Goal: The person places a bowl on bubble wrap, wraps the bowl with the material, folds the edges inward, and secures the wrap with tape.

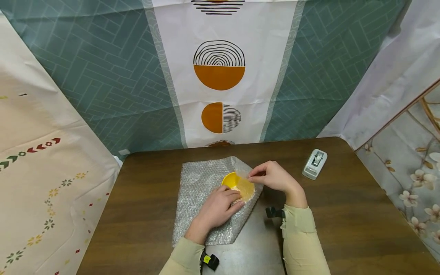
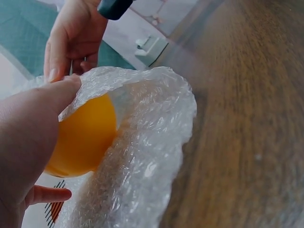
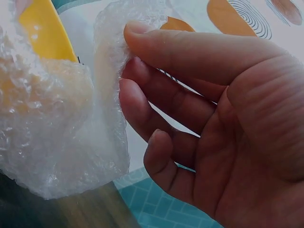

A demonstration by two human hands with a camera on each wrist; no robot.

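Note:
A yellow bowl (image 1: 231,180) sits on a sheet of bubble wrap (image 1: 197,196), partly covered by a fold of it. My left hand (image 1: 220,205) holds the bowl through the near part of the wrap, thumb toward me. In the left wrist view the bowl (image 2: 88,137) bulges orange-yellow beneath the wrap edge (image 2: 166,104). My right hand (image 1: 273,176) pinches a raised corner of the wrap at the bowl's far right. Thumb and fingertips meet on that wrap (image 3: 111,95) in the right wrist view. Much of the bowl is hidden.
A white tape dispenser (image 1: 314,164) stands at the back right of the brown wooden table (image 1: 144,214). A greyish shiny patch (image 1: 251,248) of the tabletop shows in front. Behind hangs a patterned green and white cloth (image 1: 220,30).

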